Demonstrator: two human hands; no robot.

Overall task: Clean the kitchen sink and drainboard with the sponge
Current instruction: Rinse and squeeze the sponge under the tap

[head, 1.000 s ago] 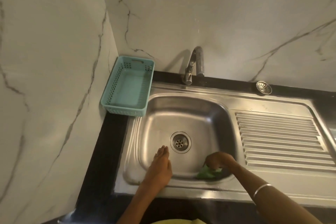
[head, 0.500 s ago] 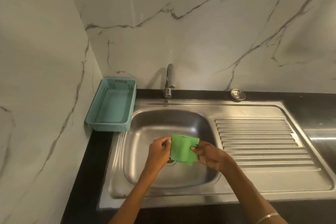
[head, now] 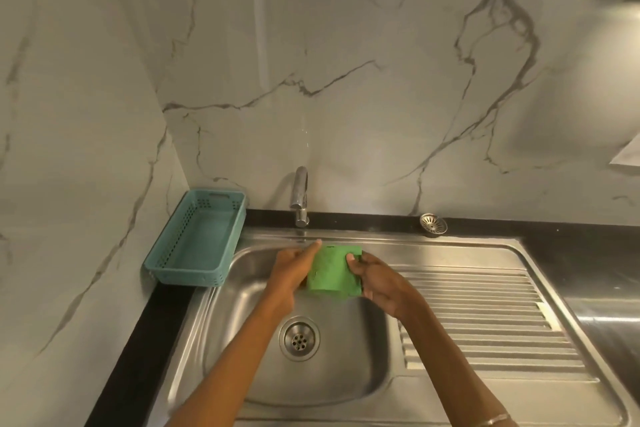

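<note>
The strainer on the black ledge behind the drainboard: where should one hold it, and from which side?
Pinch the strainer by its round rim, coming from above and in front. It stands alone on the ledge with the wall close behind, and it looks shallow, so the rim offers the only hold.

I see dim, warm, greenish light from overhead. Soft glare streaks the drainboard (head: 485,319) and the counter's right edge. The tap (head: 300,196) throws a faint shadow on the marble wall (head: 346,80). Wide-angle bending curves the edges; the detail is soft.
</note>
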